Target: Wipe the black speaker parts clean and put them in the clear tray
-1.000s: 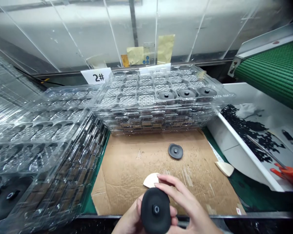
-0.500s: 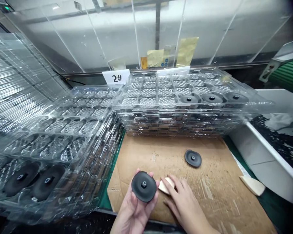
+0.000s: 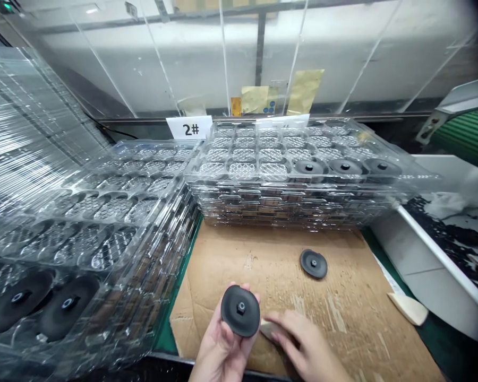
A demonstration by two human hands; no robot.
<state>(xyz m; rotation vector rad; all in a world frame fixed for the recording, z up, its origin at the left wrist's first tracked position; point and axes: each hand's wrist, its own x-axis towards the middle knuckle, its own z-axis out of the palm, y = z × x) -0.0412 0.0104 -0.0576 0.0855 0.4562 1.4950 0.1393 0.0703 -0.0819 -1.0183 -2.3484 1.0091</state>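
My left hand is closed round a black oval disc with a small raised hub at its middle. The disc's dished face is turned up toward me. Close on its right, my right hand grips a pale, wedge-shaped piece, partly hidden by the fingers. The tip of this piece is at the disc's right edge; whether they touch I cannot tell. Another black disc lies on the cardboard sheet beyond my hands.
Clear plastic tray stacks stand at the back and left, with a few black discs in their pockets. To the right are a grey bin of black scraps and another pale wedge. A "2#" sign stands behind.
My right hand has turned and drawn the pale piece lower, with its fingers now wrapped round it. The held disc is tilted a little differently and sits slightly further right.
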